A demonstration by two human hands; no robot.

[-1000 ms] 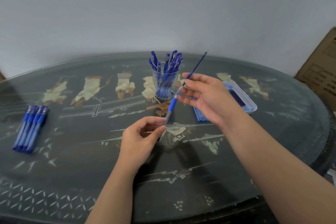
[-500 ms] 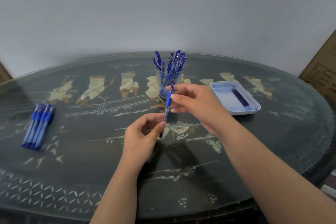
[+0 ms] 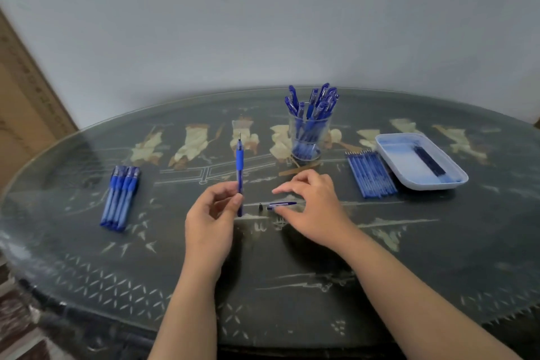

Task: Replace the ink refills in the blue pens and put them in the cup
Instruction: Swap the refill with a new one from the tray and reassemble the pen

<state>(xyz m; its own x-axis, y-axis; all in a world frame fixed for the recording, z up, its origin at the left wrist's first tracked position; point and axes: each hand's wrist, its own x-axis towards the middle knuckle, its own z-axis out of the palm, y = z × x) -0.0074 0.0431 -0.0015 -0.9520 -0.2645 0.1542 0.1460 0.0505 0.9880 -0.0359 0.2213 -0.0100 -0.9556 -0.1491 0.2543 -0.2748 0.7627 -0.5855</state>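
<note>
My left hand [image 3: 210,213] pinches a blue pen [image 3: 239,168] low on its barrel and holds it upright, bare tip up, without its cap. The pen's blue cap [image 3: 282,204] lies on the table just right of it, beside a small black piece [image 3: 260,207]. My right hand [image 3: 312,207] hovers over the cap with index finger and thumb spread on either side of it, holding nothing. The clear cup [image 3: 309,140] with several blue pens stands behind. Several capped blue pens [image 3: 119,196] lie at the left.
A row of new refills [image 3: 371,175] lies right of the cup, next to a white tray [image 3: 388,155] holding dark used refills [image 3: 429,161]. The dark patterned oval table [image 3: 263,286] reaches the wall. Cardboard [image 3: 23,102] leans at the far left.
My right hand has let go of the pen and dropped to the table by the cap. My left hand now holds the pen alone, upright and farther left.
</note>
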